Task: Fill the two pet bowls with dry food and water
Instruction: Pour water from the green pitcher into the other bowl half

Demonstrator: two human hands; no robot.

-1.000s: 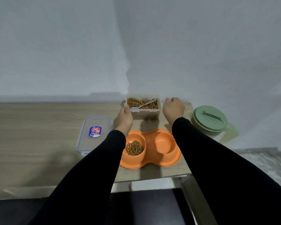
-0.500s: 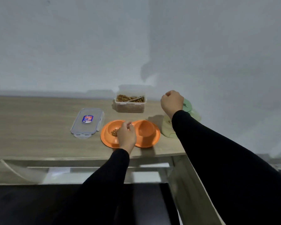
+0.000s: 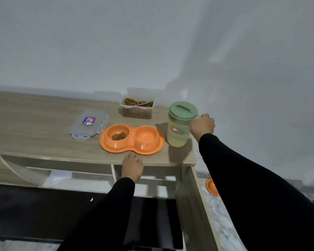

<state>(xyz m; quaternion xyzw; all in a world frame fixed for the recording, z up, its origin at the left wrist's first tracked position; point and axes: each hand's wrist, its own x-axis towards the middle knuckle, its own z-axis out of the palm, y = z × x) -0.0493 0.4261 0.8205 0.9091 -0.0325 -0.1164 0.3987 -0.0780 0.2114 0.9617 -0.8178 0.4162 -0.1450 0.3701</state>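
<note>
Step in hand: dry food looks done; water is next, judging by the grip on the pitcher.
Double bowl (image 3: 131,140): orange, one moulded piece near the counter's (image 3: 34,127) front edge. Its left cup (image 3: 117,134) holds a small heap of kibble; its right cup (image 3: 146,135) looks dry and empty.
Right hand (image 3: 202,126): fingers curled round the handle of the green-lidded pitcher (image 3: 179,124), which stands upright on the counter at 3 o'clock from the bowl, just beside its rim. Holding by the handle probably readies a lift and tilt toward the near, empty cup.
Pitcher lid: on; whether a spout is open cannot be told.
Left hand (image 3: 132,166): at 6 o'clock from the bowl, fingers loosely bent with the tips at the counter's front edge, just short of the bowl's rim, holding nothing. Likely placed to steady the light bowl during pouring.
Food container (image 3: 136,108): clear tub of kibble at 12 o'clock from the bowl, open, with a spoon (image 3: 143,103) lying in it.
Container lid (image 3: 88,124): lies flat at 10 o'clock from the bowl, clear of the pouring path.
Risk: the pitcher stands close to the counter's right end; a hasty tilt could splash into the kibble.
</note>
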